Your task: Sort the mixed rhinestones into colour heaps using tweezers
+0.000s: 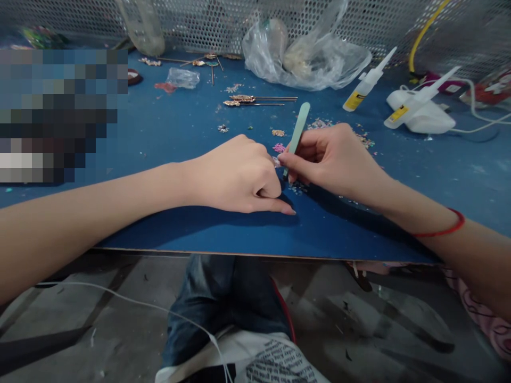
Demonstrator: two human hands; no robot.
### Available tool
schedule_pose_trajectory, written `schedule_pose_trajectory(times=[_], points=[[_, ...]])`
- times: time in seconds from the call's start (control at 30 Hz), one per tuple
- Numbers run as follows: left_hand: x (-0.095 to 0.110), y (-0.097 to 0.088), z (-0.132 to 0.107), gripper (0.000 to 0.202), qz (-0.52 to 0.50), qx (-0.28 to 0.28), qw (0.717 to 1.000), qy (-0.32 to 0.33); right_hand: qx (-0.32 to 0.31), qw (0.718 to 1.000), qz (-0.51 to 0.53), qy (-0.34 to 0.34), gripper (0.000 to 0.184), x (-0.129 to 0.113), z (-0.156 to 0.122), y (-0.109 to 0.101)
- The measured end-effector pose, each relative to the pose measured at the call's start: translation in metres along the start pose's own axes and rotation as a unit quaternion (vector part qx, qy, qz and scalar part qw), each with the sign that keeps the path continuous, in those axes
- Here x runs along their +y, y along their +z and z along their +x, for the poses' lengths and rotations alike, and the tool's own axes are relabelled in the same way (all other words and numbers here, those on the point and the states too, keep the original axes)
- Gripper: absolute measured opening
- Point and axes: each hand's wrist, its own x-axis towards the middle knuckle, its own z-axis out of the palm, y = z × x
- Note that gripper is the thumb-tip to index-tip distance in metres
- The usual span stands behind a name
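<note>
Right hand (335, 162) pinches a mint-green tool (299, 127), tip down near scattered glittery bits (298, 188) on the blue table (223, 234). Left hand (239, 173) curled alongside; I can't tell whether it holds anything.

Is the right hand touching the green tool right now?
Touching. The head view shows it: the right hand grips the green tool, its thumb lying across it and the upper end sticking out above.

Left hand (243, 178): curled fingertips hidden; any grip indeterminable. Right hand (333, 159): fingers cover part of the green tool (300, 125); just beyond, flakes (319, 123) too small to identify. Beyond the left hand: clear container (146, 29), cut by the upper edge.
</note>
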Motion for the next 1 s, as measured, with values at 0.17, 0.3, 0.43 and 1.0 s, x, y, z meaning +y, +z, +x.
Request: schedule_pose_trajectory(times=[0.17,0.3,0.43,1.0], points=[[0.0006,0.0000,0.0003,0.065,0.000,-0.001,1.000,0.006,0.004,1.000,-0.017,0.007,0.031,-0.0020,-0.0006,0.0016],[0.0008,0.0006,-0.0004,0.065,-0.008,0.004,1.000,0.010,0.001,0.999,-0.035,0.020,0.036,-0.0036,-0.0002,0.0021],[0.0001,0.0014,-0.0011,0.064,-0.015,0.000,1.000,0.013,-0.002,0.998,-0.060,0.030,0.038,-0.0055,0.0002,0.0028],[0.0027,0.0000,0.0014,0.064,-0.017,-0.014,1.000,0.003,-0.038,0.998,0.027,0.047,0.046,-0.0034,0.0032,-0.0023]])
